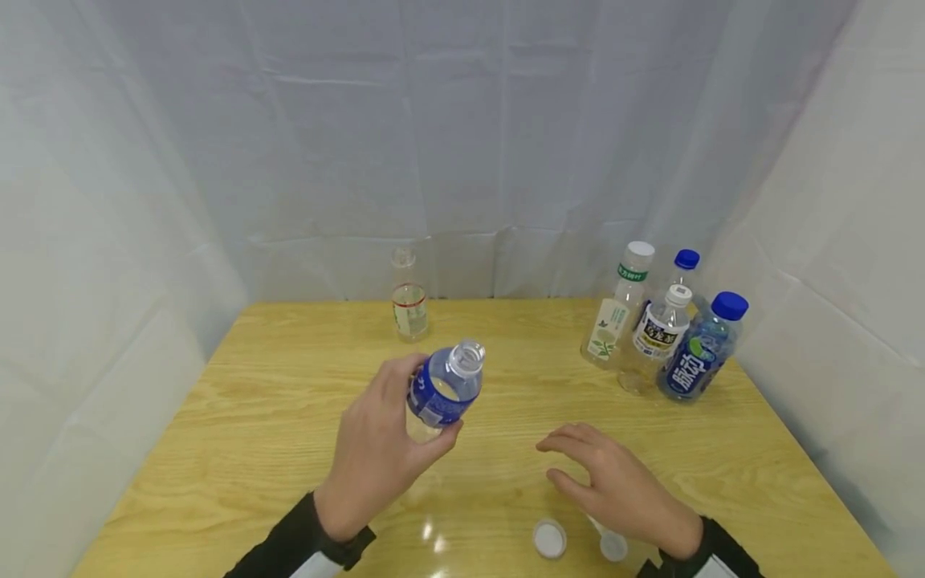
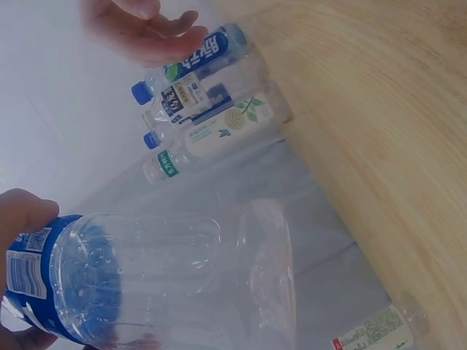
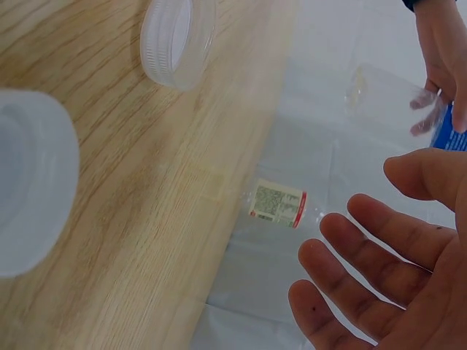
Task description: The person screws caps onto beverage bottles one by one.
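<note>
Toward the near edge of the tabletop (image 1: 253, 449) I see a round white plastic cap (image 1: 550, 539) and a translucent white plastic piece (image 1: 613, 547). My right grip (image 1: 617, 482) hovers, fingers loosely bent, holding nothing. My left grip (image 1: 379, 441) wraps an uncapped clear bottle with a blue label (image 1: 441, 397), tilted above the tabletop's middle. Four capped plastic bottles (image 1: 658, 335) stand toward the far right corner; a clear bottle with a red-lined label (image 1: 410, 311) stands by the far edge.

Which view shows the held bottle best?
Head: the held bottle shows its uncapped mouth and blue label. Left wrist shows its clear base and partial label; right wrist, its base and label edge, cropped.
</note>
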